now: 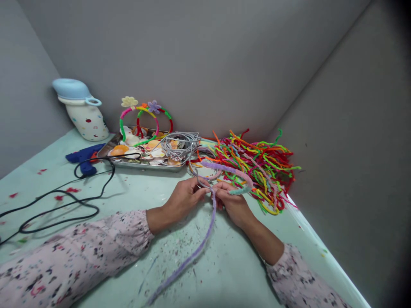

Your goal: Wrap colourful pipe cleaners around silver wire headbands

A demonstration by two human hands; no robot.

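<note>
Both hands meet over the middle of the table, fingertips almost touching. My left hand [183,200] is closed in a pinch on thin grey wire, where a purple pipe cleaner [205,239] crosses it. My right hand [234,205] pinches the purple pipe cleaner at the same crossing; its long tail hangs down toward the table's near edge. Above the right hand curves a fuzzy wrapped length [245,179] in purple, pink and teal. The exact grip between the fingertips is partly hidden.
Behind the hands, a metal tray [150,167] holds shells, a grey wire coil [181,145] and two pipe-cleaner hoops with flowers. Colourful pipe cleaners [257,162] pile up at right. A blue glue gun [84,157] with black cord [93,201] and a bottle [86,117] stand left.
</note>
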